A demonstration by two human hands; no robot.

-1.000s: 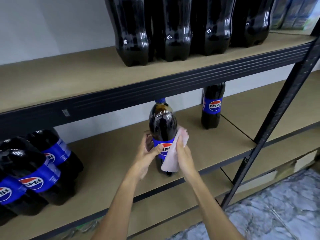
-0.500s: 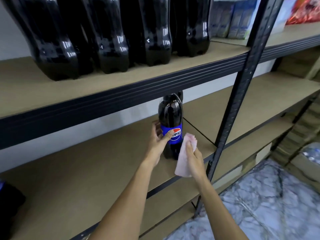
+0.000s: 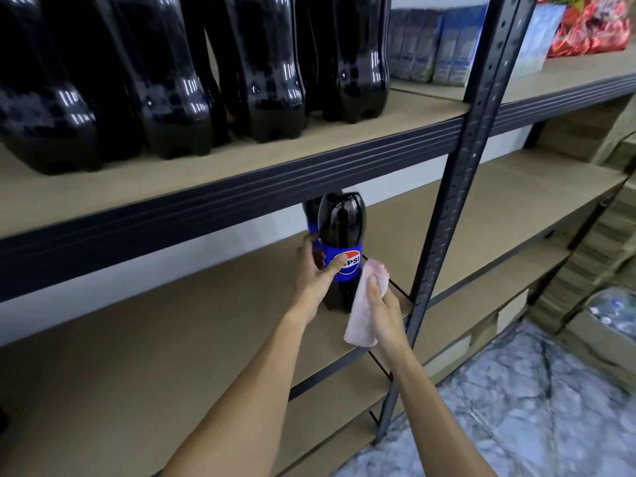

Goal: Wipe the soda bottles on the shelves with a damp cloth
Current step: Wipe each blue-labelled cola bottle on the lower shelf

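Note:
A dark Pepsi bottle [image 3: 341, 235] with a blue label stands on the middle shelf [image 3: 172, 339], near the right end of that bay. My left hand [image 3: 315, 273] grips it around the label, thumb across the logo. A second Pepsi bottle [image 3: 310, 215] stands just behind it, mostly hidden. My right hand [image 3: 380, 309] holds a pale pink cloth [image 3: 363, 315] beside the lower right of the front bottle; whether the cloth touches the bottle I cannot tell. Several dark soda bottles [image 3: 268, 70] line the upper shelf, their tops cut off.
A dark metal upright post [image 3: 457, 201] stands right next to my right hand. Blue cartons [image 3: 433, 46] and red packets [image 3: 592, 25] sit on the upper shelf further right. Stacked cardboard boxes [image 3: 599, 242] and a marbled floor [image 3: 516, 407] lie lower right.
The bottle has moved right along the middle shelf, from mid-bay to in front of the second bottle by the post. The cloth has come off the label to the bottle's lower right.

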